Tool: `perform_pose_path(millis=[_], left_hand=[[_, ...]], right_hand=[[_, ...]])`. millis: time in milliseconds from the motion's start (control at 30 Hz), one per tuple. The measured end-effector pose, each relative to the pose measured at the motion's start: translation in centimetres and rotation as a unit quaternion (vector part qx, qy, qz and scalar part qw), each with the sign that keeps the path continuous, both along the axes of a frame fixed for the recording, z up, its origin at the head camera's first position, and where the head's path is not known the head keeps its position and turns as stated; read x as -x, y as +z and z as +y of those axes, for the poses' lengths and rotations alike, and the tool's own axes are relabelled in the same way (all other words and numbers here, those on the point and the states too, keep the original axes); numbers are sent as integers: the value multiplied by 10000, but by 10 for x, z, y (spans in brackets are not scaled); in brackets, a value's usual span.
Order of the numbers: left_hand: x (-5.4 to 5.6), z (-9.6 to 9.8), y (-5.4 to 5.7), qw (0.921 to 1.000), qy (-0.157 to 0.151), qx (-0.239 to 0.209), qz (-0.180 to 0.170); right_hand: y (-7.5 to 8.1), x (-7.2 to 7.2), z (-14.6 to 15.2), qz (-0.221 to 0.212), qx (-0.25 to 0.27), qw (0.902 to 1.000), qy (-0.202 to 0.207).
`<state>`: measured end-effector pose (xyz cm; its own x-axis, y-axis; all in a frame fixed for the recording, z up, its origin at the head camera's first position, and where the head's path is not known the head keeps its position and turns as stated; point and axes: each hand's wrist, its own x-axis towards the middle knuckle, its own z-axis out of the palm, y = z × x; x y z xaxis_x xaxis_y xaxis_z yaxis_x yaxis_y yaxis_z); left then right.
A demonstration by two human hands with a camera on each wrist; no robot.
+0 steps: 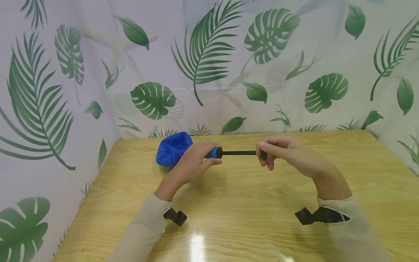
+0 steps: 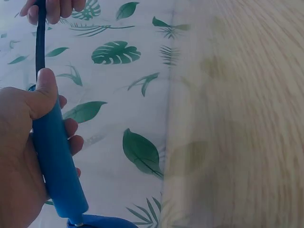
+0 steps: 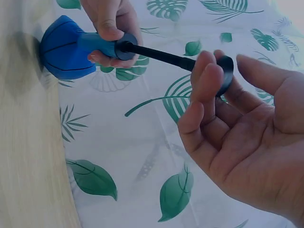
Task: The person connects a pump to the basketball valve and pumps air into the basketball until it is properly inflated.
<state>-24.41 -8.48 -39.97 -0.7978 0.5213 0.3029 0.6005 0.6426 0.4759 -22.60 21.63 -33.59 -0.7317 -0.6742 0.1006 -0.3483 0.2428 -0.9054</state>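
Note:
My left hand [image 1: 195, 160] grips the blue barrel [image 2: 59, 166] of a hand air pump. The pump lies roughly level in the head view, with its black rod [image 1: 239, 153] drawn out to the right. At the rod's end, the curled fingers of my right hand [image 1: 289, 151] hold the black handle [image 3: 227, 75]; in the right wrist view the thumb stands away from it. A blue ball [image 1: 171, 150] with black lines, dented and partly deflated, sits at the barrel's other end. My left hand hides their junction in the head view.
A wood-grain table [image 1: 235, 218] spreads beneath both arms. White cloth [image 1: 216, 112] printed with green leaves hangs behind the table and along its left side. Black wrist bands [image 1: 327, 214] are worn over both sleeves.

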Motion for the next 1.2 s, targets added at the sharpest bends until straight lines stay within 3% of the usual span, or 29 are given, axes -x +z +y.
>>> perform_pose_path(millis=[133,367,600,800,900,1000,1100,1200], left_hand=[[1,-2,2,9999,-31,-83,-63],[0,6,-1,9992,-40,-268,297],[-4,16,-7,9982,-328,-9,504],[-6,18,-11,9950,-600,338,718],[-7,18,-12,9953,-653,420,581],[-6,16,-11,9972,-640,353,175],[-6,14,-8,9975,-622,216,-242],[-4,10,-3,9974,-587,93,-417]], right_hand=[[4,0,2,65,124,9999,69],[-15,5,-18,-123,329,9993,-120],[-40,3,-50,-331,225,9990,-197],[-51,3,-58,-512,-29,9987,-39],[-51,6,-54,-571,-188,9981,159],[-47,8,-48,-620,-312,9970,338],[-40,8,-42,-630,-462,9958,472],[-29,7,-35,-515,-530,9957,567]])
